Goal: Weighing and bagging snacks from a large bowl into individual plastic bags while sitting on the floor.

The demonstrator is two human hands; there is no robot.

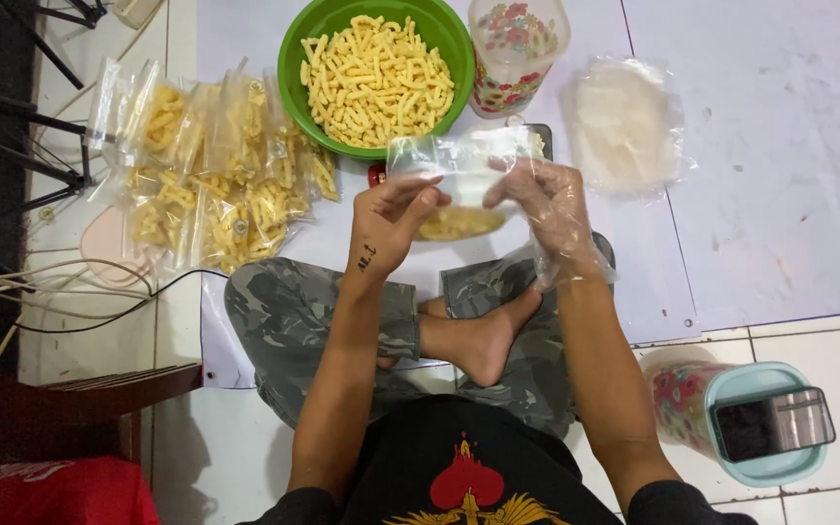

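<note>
Many filled packets (211,170) piled at ten o'clock; green bowl (376,73) at twelve, full of snacks; left hand (391,219) and gloved right hand (546,209) pinched on part-filled clear bag (459,185).

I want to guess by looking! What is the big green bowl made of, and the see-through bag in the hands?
The green bowl looks like plastic: even bright colour, smooth, slightly glossy rim. The small bag seems to be thin clear plastic film: it crinkles, shines, and the yellow snacks show through. The right hand wears a loose clear glove, likely similar film; the left hand is bare.

Green bowl (294,58), filled bags (211,165), floral jar (517,49)
</note>
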